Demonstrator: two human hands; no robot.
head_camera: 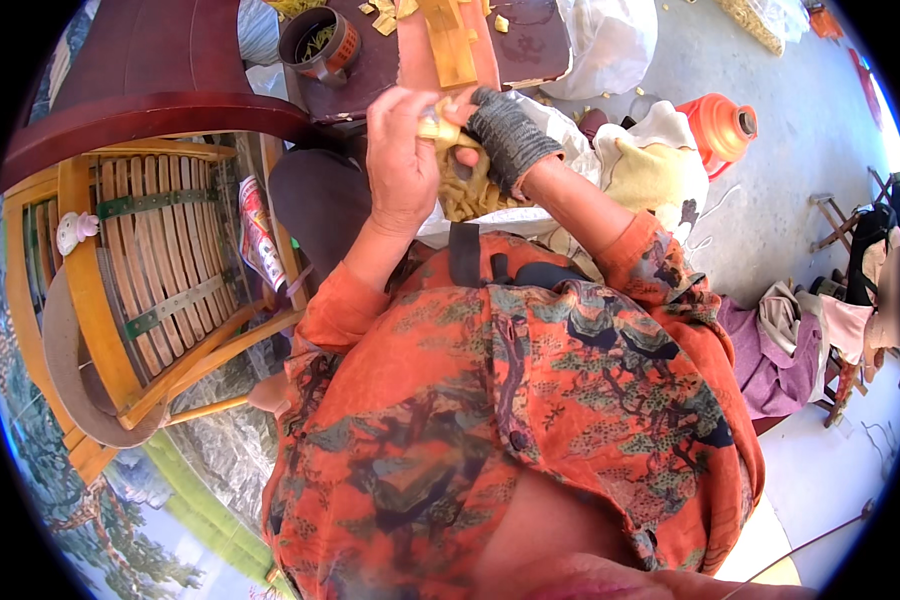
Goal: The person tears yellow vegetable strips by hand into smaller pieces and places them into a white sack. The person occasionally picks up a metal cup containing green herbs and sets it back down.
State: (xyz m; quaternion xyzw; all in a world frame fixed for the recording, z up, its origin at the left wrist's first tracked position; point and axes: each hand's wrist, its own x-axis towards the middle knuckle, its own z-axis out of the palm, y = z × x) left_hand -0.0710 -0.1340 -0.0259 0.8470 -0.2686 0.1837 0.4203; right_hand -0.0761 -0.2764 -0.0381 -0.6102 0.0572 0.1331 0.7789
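Both hands meet at the top middle, around a pale yellow folded piece (441, 130) whose material I cannot make out. My left hand (403, 154) is bare and pinches it from the left. On the other side, my right hand (499, 131) grips it, wrapped in a grey knitted fingerless glove; part of the piece is hidden by the fingers. Below them, soft yellow-brown strips (487, 196) lie in a white sack (521, 219) at my lap. Just beyond the hands, a wooden block (450, 49) rests on a pinkish board (414, 56).
A dark red table (529, 45) bears yellow chips (385, 22) and a metal cup (319, 45) with green leaves in liquid. An orange vacuum flask (716, 135) stands on the floor at right, past a cream cloth (656, 157). A slatted chair (169, 247) is at left.
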